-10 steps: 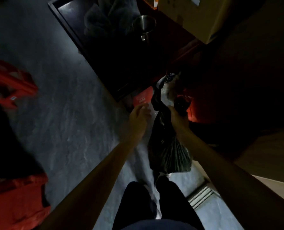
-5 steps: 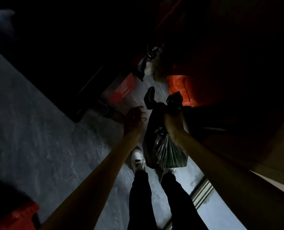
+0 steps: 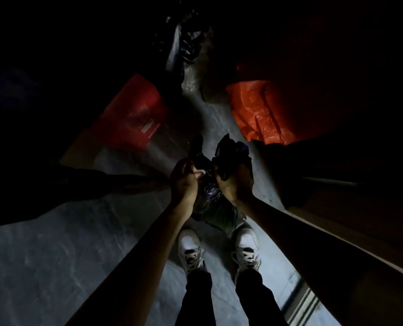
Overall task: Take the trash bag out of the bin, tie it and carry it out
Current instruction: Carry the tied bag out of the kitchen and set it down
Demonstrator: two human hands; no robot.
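Note:
A black trash bag (image 3: 211, 205) hangs between my hands above my white shoes, its bulging body below my wrists. My left hand (image 3: 184, 182) pinches one gathered ear of the bag's top. My right hand (image 3: 234, 182) grips the other bunched ear, which sticks up past my fingers. The two ears meet between my hands. The scene is very dark and no bin shows.
An orange plastic bag (image 3: 264, 111) lies on the grey floor ahead right. A red carton (image 3: 137, 118) lies ahead left, with another dark bag (image 3: 186, 45) further ahead. A pale ledge and floor grille (image 3: 306, 302) run along my right side.
My left hand, which was off the bag a second ago, has come in and taken the bag's left ear. The view has swung down and forward toward the bags on the floor.

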